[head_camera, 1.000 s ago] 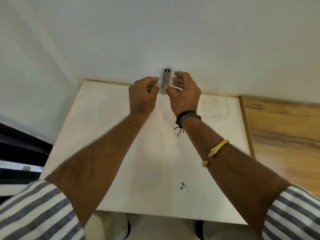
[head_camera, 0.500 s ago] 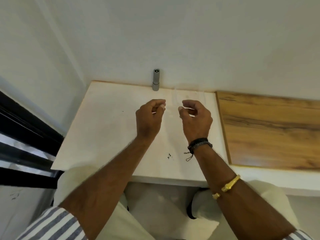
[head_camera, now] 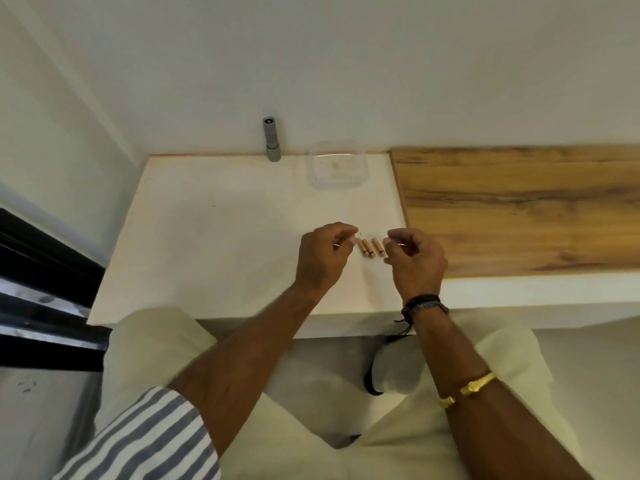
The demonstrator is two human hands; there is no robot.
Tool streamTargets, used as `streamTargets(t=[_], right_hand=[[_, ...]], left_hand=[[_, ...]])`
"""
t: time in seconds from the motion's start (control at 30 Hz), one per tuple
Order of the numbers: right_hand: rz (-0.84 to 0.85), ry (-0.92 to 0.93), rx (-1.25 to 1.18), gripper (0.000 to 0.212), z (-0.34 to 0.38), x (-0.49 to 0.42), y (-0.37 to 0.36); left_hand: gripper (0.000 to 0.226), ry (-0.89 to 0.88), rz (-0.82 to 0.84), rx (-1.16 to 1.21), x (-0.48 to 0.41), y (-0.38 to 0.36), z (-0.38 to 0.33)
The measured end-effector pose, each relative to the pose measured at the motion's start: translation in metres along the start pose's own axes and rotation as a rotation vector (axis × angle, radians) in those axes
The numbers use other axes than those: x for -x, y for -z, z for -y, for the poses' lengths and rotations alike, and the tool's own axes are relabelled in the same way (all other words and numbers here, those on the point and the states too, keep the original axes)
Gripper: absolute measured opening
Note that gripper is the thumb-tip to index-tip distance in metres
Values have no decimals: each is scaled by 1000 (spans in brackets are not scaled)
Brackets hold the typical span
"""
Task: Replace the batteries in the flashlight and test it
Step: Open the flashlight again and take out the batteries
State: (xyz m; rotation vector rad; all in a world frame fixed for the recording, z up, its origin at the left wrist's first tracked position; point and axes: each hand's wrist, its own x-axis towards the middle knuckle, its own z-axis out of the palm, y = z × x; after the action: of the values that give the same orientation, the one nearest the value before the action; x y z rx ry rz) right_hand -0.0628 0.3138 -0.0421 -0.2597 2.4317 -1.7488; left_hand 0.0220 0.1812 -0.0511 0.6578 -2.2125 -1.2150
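A person is sitting at a white table point(head_camera: 214, 237) that is butting against a wall, with a wood-grain panel point(head_camera: 519, 209) lying beyond the right fingers. A clear plastic container point(head_camera: 337, 168) is sitting well past the fingertips, near the wall. The grey flashlight point(head_camera: 270, 140) is standing upright on its wide end, far beyond the left fingers, against the wall and untouched. The left hand point(head_camera: 323, 261) and the right hand point(head_camera: 417, 263) are hovering just above the table, each with thumb and forefinger pinched together; whether they are gripping anything thin and clear between them cannot be told. Small copper-coloured batteries point(head_camera: 372, 247) are lying side by side on the table, directly between the two sets of fingertips. To do this step well, the person should probably be picking up one battery at a time and noting which end is positive before reaching for the flashlight.
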Motion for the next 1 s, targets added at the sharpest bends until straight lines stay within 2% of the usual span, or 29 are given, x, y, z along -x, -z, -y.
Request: streamTargets(t=[0.17,0.3,0.57,0.67,0.83,1.0], right_hand=[[34,-40,132,11,-18,-7,3],[65,-4,282,13,-32,-13,0],[117,31,452,29,-45,-23,-11],[137,47,538,26,-46,-26,-15],[146,61,627,18,-44,-25,-17],[145,124,520,14,-39,-22,-18]], left_hand=[[25,-54,177,-181,-7,-18,2],[30,-126,325,-364,-18,-25,5],[30,-240,554,-561,-28,-24,17],[28,-260,572,-592,-30,-20,19],[23,-229,496,-546,-27,-16,22],[15,-264,465,-555,-23,-11,23]])
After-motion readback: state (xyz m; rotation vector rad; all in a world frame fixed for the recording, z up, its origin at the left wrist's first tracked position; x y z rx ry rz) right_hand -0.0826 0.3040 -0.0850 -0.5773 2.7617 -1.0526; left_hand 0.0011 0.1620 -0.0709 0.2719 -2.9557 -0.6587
